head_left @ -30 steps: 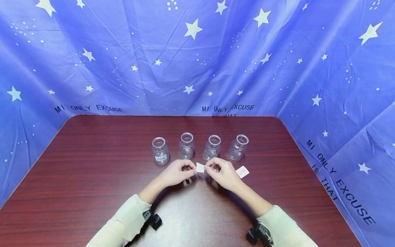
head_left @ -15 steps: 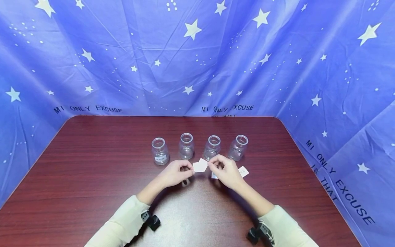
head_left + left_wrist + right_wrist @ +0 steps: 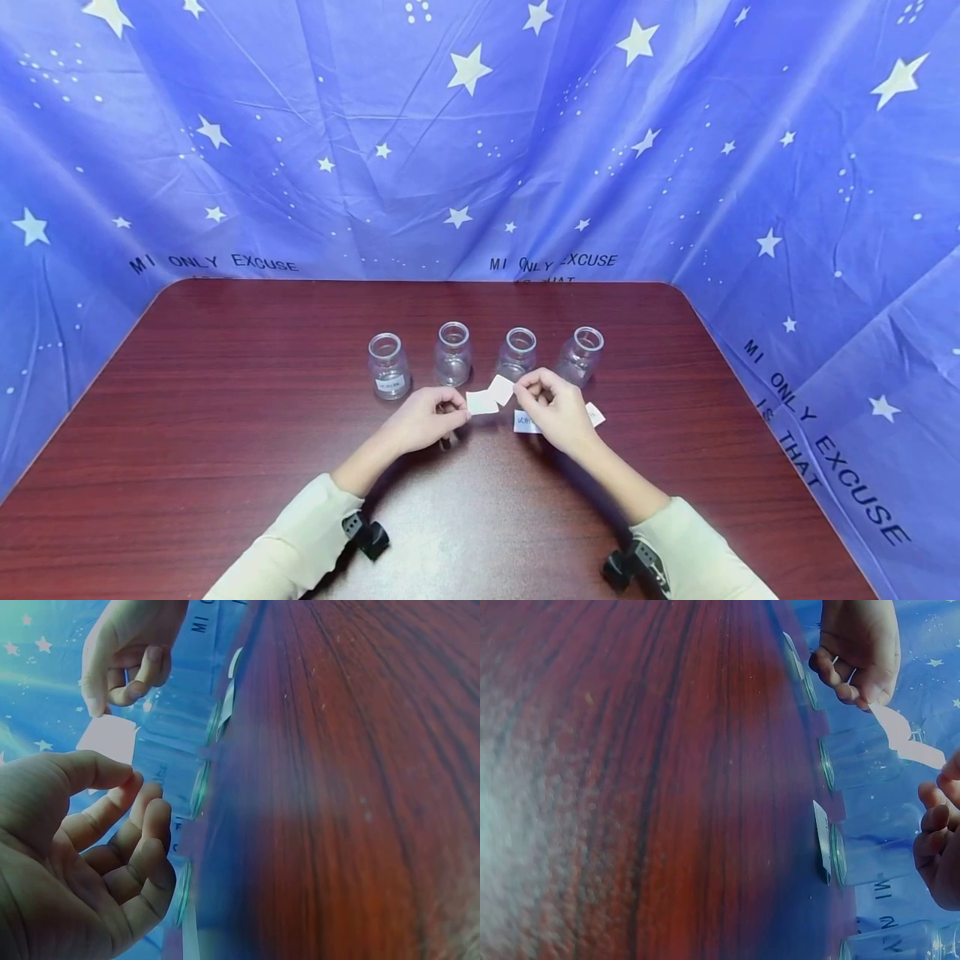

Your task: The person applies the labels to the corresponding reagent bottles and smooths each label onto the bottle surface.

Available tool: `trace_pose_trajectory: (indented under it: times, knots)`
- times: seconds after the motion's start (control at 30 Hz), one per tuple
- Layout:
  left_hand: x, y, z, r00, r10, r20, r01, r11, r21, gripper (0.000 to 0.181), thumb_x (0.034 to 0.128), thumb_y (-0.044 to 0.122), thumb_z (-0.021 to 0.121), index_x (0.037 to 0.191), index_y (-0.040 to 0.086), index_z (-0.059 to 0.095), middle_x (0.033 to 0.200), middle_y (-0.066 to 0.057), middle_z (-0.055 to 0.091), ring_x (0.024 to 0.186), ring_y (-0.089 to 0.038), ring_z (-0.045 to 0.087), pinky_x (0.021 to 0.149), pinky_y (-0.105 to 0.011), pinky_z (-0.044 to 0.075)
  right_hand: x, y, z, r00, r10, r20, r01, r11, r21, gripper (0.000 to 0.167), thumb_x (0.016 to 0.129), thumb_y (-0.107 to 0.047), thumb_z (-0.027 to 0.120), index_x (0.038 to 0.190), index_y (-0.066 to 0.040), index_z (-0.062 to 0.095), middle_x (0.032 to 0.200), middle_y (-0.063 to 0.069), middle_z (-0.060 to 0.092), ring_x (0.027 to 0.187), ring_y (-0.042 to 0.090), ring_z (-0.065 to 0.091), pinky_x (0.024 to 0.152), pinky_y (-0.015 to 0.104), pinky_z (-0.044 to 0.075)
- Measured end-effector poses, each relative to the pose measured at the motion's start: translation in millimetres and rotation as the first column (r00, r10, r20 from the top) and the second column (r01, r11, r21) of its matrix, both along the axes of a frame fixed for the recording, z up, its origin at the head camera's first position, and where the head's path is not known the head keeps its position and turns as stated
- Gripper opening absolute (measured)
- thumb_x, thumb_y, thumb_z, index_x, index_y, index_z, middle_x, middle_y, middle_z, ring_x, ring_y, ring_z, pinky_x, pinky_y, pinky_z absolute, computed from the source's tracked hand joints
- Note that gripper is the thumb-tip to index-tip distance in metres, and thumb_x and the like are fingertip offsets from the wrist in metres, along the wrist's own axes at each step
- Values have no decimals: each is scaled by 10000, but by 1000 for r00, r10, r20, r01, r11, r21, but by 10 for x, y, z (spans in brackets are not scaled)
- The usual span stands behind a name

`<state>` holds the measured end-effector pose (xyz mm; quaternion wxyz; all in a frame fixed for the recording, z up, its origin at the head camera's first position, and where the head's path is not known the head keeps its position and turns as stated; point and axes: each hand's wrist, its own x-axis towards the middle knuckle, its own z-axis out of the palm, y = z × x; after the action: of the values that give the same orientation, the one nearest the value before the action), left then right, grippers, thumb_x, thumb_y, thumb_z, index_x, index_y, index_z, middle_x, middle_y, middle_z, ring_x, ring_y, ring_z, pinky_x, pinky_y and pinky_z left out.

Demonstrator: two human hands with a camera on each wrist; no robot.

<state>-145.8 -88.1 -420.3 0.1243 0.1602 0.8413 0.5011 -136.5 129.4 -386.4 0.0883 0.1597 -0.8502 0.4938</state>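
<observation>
My left hand [image 3: 423, 419] pinches one small white paper piece [image 3: 482, 403] between thumb and forefinger. A second white piece [image 3: 501, 389], at its upper right, is pinched by my right hand [image 3: 553, 410]. The two meet at their edges and look like a sticker label and its backing; which is which I cannot tell. In the right wrist view the paper [image 3: 896, 731] bends between both hands. Beneath and beside my right hand lie two more labels, one with writing [image 3: 527, 422], the other partly hidden [image 3: 595, 414].
Several open glass jars stand in a row behind my hands: a labelled left jar [image 3: 388, 367], two middle jars [image 3: 453, 358] [image 3: 517, 354], and a right jar [image 3: 582, 354]. The wooden table [image 3: 247, 375] ends at a blue star-patterned curtain [image 3: 390, 100].
My right hand has moved up and slightly right, drawing its white piece out from the left hand's piece. More of the written label on the table now shows. The left hand has barely moved.
</observation>
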Motion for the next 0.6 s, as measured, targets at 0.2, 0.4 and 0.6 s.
trace_pose_trajectory:
  times: [0.2,0.4,0.6]
  knots:
    - [-6,-12,-14,1000,6,17,-6,1000,-10,72,845,147,606,818,82,623,692,-119,619,514,-88,538,502,-239,468,24,-6,42,999,-25,-25,24,999,-33,45,845,6,609,825,45,618,620,89,552,476,6,339,427,135,271]
    - [-6,-1,-44,999,0,36,1,1000,-20,78,844,136,607,801,72,617,660,-102,604,495,-96,534,488,-222,455,19,0,29,999,-32,-18,31,999,-38,42,843,2,615,828,40,620,620,92,554,474,1,344,428,134,272]
    - [10,4,-73,999,13,36,-10,997,-79,70,835,117,589,777,81,605,605,-16,562,470,-65,502,466,-209,434,33,-8,29,999,-45,-1,45,998,-31,45,845,-3,613,819,32,625,618,88,549,480,15,349,440,124,264]
